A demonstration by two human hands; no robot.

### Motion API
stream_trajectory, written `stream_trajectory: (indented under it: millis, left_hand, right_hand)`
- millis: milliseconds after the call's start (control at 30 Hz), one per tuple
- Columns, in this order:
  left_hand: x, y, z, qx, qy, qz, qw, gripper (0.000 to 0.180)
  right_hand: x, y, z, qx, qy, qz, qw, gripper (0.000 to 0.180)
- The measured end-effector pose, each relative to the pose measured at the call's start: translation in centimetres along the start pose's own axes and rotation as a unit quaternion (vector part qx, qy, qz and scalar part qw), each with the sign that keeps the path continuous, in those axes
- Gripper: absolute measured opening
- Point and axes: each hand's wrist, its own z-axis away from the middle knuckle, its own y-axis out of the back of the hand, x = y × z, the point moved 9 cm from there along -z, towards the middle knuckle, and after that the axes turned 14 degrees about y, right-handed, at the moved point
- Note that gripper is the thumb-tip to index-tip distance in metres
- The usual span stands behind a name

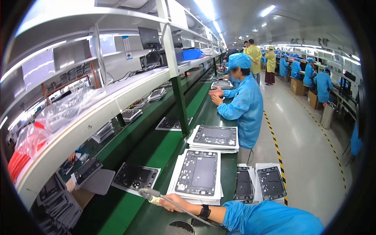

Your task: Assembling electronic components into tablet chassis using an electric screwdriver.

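My right hand [174, 203] reaches in from the lower right, in a blue sleeve with a black band on the wrist. Its fingers are closed around a small hand tool [155, 200] with a pale yellowish body. A grey cable [180, 207] loops from the tool's far end back past my wrist; the exact kind of tool I cannot make out. Just beyond the hand, a black tablet housing [198, 172] lies on a stack of white sheets. Left of the tool, another black housing [136, 177] rests on a white sheet on the green belt. My left hand is out of view.
Another housing stack [215, 136] lies farther along the dark green bench. A co-worker in blue [244, 102] sits beyond it. Two housings [271, 183] lie on the right. A white shelf [94, 113] with a green post [179, 105] runs along the left. A round speckled dish [179, 228] is near.
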Motion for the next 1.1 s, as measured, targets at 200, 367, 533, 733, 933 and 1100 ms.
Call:
stream_trajectory:
  millis: [200,367,533,733,933,1100]
  left_hand:
    - [3.0,3.0,-0.2,-0.003,0.009,-0.031,0.999,0.027]
    - [6.0,4.8,-0.5,-0.007,0.019,-0.05,0.999,0.027]
    - [8.8,5.3,-1.2,-0.013,0.029,-0.063,0.998,0.026]
    - [11.2,5.6,-2.0,-0.02,0.033,-0.077,0.996,0.026]
    - [11.9,4.4,-2.2,-0.004,0.048,-0.062,0.997,0.026]
    - [12.2,4.4,-1.2,0.018,0.07,-0.051,0.996,0.025]
  right_hand:
    - [-0.7,0.2,0.3,0.0,0.001,-0.006,1.0,0.046]
    - [-0.1,1.2,0.2,0.031,-0.003,-0.079,0.996,0.053]
    - [-0.9,1.9,0.7,0.057,-0.002,-0.13,0.99,0.058]
    - [1.0,2.4,0.3,0.073,0.047,-0.194,0.977,0.062]
    - [2.2,1.6,0.3,0.041,0.044,-0.242,0.969,0.064]
    - [2.8,3.1,0.1,0.039,0.057,-0.233,0.97,0.07]
